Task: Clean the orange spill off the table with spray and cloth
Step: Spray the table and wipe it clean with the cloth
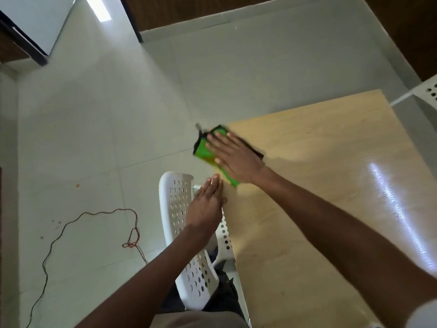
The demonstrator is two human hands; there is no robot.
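Our right hand (pixel 233 157), fingers spread flat, presses the green cloth (pixel 208 151) onto the table (pixel 319 185) corner, its length running back under our wrist, while our flat left hand (pixel 208 204) braces the edge just beside it.

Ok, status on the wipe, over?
Right hand flat on green cloth, at table corner. Left hand open, resting at table edge. No spray bottle in view. White chair beside table, not blocking.
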